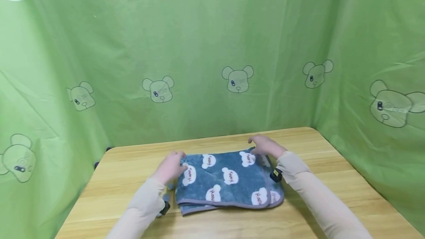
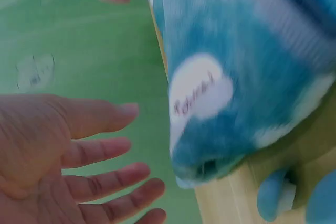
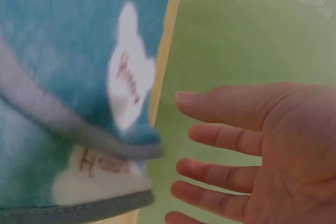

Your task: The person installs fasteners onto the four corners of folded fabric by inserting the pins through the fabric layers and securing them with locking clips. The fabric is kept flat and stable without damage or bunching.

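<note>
A folded teal blanket (image 1: 217, 180) with white bear heads and grey-purple edging lies on the wooden table, its layers slightly offset at the right and front. At its left end is my left hand (image 1: 170, 167). The left wrist view shows that hand (image 2: 100, 166) with fingers spread and nothing between them, apart from the blanket (image 2: 210, 135). My right hand (image 1: 266, 146) is by the far right corner. In the right wrist view this hand (image 3: 262, 150) has its fingers extended, with a gap between them and the blanket edge (image 3: 94, 211).
Small rounded blue things (image 2: 271, 195) lie on the table beside the blanket's left end, partly hidden by my left arm in the head view. The wooden table (image 1: 332, 183) reaches back to a green curtain (image 1: 199, 113) printed with bear heads, which also hangs along both sides.
</note>
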The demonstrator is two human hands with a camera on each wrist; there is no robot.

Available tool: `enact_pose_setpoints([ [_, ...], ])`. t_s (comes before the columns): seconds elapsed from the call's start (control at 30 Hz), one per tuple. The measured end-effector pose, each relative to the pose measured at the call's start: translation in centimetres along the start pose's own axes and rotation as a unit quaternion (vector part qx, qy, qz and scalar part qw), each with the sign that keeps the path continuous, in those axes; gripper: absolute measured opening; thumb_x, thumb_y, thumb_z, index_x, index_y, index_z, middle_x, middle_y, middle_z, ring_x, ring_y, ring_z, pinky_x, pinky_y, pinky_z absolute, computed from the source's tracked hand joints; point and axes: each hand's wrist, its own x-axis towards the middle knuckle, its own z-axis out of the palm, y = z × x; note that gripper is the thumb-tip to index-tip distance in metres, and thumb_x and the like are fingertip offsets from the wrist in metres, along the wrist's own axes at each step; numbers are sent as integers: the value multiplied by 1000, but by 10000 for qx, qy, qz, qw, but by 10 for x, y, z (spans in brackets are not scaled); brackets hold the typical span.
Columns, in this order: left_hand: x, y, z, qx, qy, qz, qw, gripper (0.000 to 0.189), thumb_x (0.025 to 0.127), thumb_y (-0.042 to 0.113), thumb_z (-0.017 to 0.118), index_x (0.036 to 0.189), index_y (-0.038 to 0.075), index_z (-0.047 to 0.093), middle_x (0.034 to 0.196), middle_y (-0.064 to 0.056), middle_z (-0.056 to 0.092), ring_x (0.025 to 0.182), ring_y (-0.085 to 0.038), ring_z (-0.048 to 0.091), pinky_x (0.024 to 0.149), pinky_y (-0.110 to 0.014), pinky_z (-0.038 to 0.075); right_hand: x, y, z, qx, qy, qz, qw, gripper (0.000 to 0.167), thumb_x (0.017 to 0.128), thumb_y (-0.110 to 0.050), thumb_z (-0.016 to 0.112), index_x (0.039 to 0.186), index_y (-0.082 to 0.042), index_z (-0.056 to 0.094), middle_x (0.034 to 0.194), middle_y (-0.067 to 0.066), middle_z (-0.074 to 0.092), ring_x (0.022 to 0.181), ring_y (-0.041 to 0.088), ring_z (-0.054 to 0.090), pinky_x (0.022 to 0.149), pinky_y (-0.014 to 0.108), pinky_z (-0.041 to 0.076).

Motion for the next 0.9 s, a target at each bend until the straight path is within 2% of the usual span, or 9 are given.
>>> enact_pose_setpoints([
  [0.13,-21,9,0,404,-311,507,9974,33,77,24,80,101,6,65,99,-13,64,83,-26,62,75,-45,54,-9,-9,-1,14,-53,-376,9993,49,81,-13,74,123,4,57,124,26,60,111,41,57,98,53,47],
  [0.23,-35,12,1,682,-758,916,9906,37,72,33,83,96,12,64,97,-6,61,81,-22,59,73,-41,53,-14,-12,4,30,-186,-666,9976,48,80,-13,75,122,4,58,120,26,61,109,41,58,97,53,48],
  [0.33,-47,12,2,963,-1149,1241,9809,41,66,37,85,94,17,63,97,-1,60,83,-19,59,74,-39,52,-17,-11,9,63,-367,-613,9974,48,79,-11,76,122,2,60,116,23,62,106,37,59,94,51,49],
  [0.4,-54,10,5,1181,-1260,1354,9756,40,63,33,85,94,19,63,95,1,59,81,-18,59,72,-36,52,-19,-9,13,91,-441,-519,9976,48,78,-10,76,122,1,60,117,22,61,106,36,59,94,51,49],
  [0.53,-63,6,13,1572,-1073,1582,9689,39,60,16,82,94,18,62,89,2,56,76,-16,57,65,-33,49,-20,-2,20,229,-469,-407,9978,48,76,-9,77,120,0,61,120,24,59,110,40,57,97,54,47],
  [0.67,-67,3,23,1778,-767,1848,9635,38,62,6,79,93,16,61,85,1,58,71,-16,58,61,-31,49,-19,4,24,395,-463,-424,9972,49,73,-8,78,119,0,62,121,26,58,112,42,56,98,56,46],
  [0.77,-69,2,27,1723,-594,1977,9632,32,66,2,76,92,16,62,83,1,61,68,-14,59,60,-30,49,-20,6,27,476,-453,-390,9971,50,73,-8,79,119,-1,62,122,27,56,113,43,55,99,57,45],
  [0.9,-75,2,22,1413,-510,2056,9670,27,68,-2,70,88,15,63,80,2,62,68,-13,57,61,-27,49,-20,7,30,515,-430,-349,9971,50,72,-9,79,119,-2,62,124,27,55,114,44,54,100,57,44],
])
